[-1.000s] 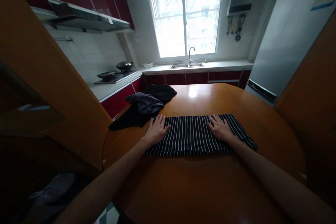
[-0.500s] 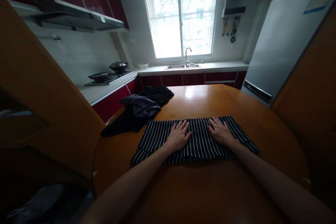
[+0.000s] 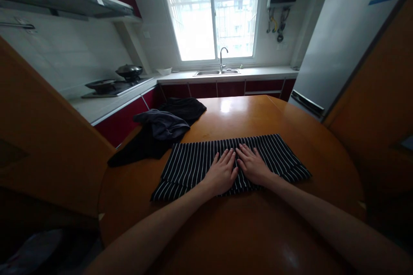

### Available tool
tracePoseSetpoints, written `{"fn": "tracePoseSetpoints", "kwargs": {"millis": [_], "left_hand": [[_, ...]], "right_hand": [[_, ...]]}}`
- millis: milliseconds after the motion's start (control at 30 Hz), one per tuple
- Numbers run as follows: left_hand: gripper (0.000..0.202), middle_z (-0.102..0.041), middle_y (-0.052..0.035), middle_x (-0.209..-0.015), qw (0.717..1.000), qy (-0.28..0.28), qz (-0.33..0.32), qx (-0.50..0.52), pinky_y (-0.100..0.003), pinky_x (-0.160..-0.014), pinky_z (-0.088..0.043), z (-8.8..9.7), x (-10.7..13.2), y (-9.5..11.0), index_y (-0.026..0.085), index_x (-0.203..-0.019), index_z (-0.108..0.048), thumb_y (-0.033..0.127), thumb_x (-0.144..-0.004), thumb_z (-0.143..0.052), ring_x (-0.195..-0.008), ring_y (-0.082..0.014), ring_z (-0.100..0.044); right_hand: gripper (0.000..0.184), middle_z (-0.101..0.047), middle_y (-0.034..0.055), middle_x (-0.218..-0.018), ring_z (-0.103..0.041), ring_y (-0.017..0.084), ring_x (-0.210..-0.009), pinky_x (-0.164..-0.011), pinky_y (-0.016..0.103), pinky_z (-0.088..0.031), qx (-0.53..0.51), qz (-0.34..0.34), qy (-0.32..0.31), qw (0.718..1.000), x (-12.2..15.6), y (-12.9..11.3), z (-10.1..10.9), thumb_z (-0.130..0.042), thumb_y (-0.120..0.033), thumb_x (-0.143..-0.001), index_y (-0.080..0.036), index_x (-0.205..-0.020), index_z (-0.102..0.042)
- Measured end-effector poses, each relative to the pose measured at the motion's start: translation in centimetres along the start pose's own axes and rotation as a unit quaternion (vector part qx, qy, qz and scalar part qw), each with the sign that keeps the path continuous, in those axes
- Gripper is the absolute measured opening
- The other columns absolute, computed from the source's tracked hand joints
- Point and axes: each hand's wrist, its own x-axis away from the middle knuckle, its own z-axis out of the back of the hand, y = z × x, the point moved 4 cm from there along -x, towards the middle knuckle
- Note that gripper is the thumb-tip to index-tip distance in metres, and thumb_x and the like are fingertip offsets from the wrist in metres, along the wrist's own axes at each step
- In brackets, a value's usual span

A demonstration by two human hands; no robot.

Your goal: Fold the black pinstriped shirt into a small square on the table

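Note:
A black cloth with white stripes (image 3: 190, 161), folded into a wide flat shape, lies on the wooden table (image 3: 245, 116). My left hand (image 3: 221, 174) rests flat on its middle, fingers stretched toward the far edge. Close beside it, my right hand (image 3: 253, 165) also lies open on the cloth, and the two hands nearly meet at the fingertips. Neither hand grips the fabric. Layered edges show along the cloth's near side, partly covered by my wrists.
Dark crumpled clothes (image 3: 164, 126) lie at the table's left side. Beyond the table are a stove with pans (image 3: 129, 71), a sink (image 3: 216, 72) under the window, and a fridge (image 3: 342, 38) to the right. A wooden panel (image 3: 48, 124) stands close on the left.
My right hand has slid left across the striped cloth, up close to my left hand. The left hand stays flat near the middle. The camera view has shifted slightly.

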Motion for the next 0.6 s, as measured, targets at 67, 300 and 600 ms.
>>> {"fn": "tracePoseSetpoints", "kwargs": {"millis": [67,300,600], "left_hand": [[0.063,-0.020,-0.0115,-0.164,1.000,-0.003,-0.009,-0.002,-0.050,-0.123,-0.011,0.0,0.1,0.2,0.012,-0.157,-0.026,0.046,-0.104,-0.028,-0.153,-0.0252,-0.013],[0.077,-0.015,-0.0102,-0.165,0.999,-0.022,-0.046,0.008,-0.052,-0.123,-0.009,0.5,0.2,0.7,0.015,-0.158,-0.023,0.065,-0.099,-0.028,-0.153,-0.0272,-0.006],[0.076,-0.015,-0.0091,-0.165,0.997,-0.053,-0.041,0.038,-0.053,-0.122,-0.009,0.8,0.0,0.9,0.018,-0.157,-0.027,0.067,-0.100,-0.023,-0.153,-0.0270,-0.007]], "right_hand": [[0.057,-0.021,0.0092,-0.164,-0.013,0.024,-0.153,-0.121,0.052,-0.010,-0.003,-0.010,-0.004,1.000,-0.2,0.5,0.2,-0.028,-0.039,-0.103,-0.017,-0.154,-0.035],[0.060,-0.016,0.0095,-0.166,-0.010,0.025,-0.153,-0.120,0.056,-0.009,0.010,-0.082,-0.018,0.996,-1.4,4.4,1.1,-0.025,-0.046,-0.103,-0.020,-0.157,-0.030],[0.062,-0.022,0.0142,-0.164,-0.014,0.028,-0.152,-0.120,0.055,-0.008,0.040,-0.208,-0.006,0.977,-2.2,12.7,2.9,-0.027,-0.049,-0.103,-0.016,-0.155,-0.033]]}}
